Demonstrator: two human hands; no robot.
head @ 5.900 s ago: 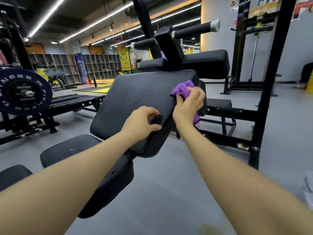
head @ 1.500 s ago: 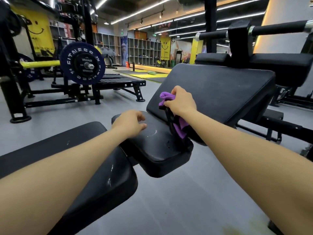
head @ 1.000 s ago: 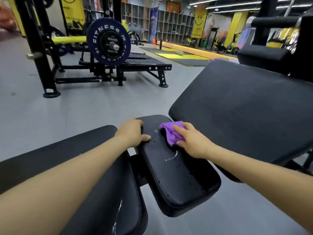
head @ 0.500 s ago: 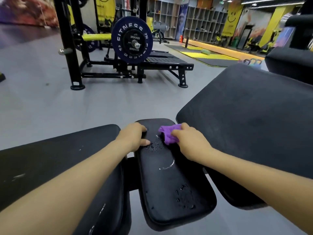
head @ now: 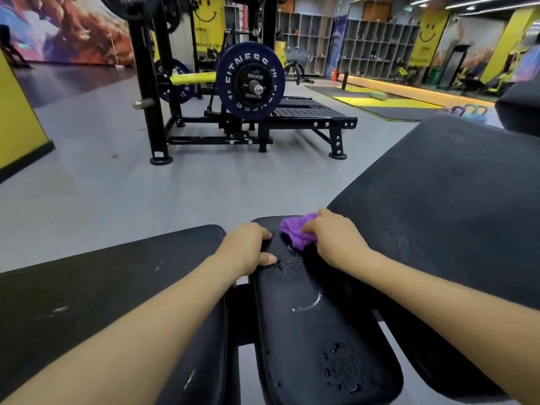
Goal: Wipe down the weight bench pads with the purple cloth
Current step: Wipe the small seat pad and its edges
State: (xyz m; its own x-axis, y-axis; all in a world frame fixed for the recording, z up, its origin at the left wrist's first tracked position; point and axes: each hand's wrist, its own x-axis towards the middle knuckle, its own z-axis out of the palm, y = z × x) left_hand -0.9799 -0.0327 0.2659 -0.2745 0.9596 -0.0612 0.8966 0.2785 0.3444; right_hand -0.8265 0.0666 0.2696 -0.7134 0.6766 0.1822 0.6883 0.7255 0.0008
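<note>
With the right hand (head: pixel 333 238) bunching the purple cloth (head: pixel 296 233) and the left hand (head: pixel 248 248) gripping the narrow middle pad (head: pixel 315 325) by its edge, a firm pull toward the near droplets (head: pixel 339 363) would likely clear them.

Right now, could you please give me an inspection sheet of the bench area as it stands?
Surface: narrow middle pad is black, with water droplets and a wet streak on it.
Job's things: purple cloth bunched at the narrow pad's far end; wide left pad shows pale scuffs; large angled pad looks dry.
Clutter: nothing seen on the pads.
Grippers: left hand grips the narrow pad's left edge; right hand holds the cloth against the pad.
Cables: nothing seen.
Surroundings: grey floor, rack with a weight plate, yellow mats, cubby shelves.
</note>
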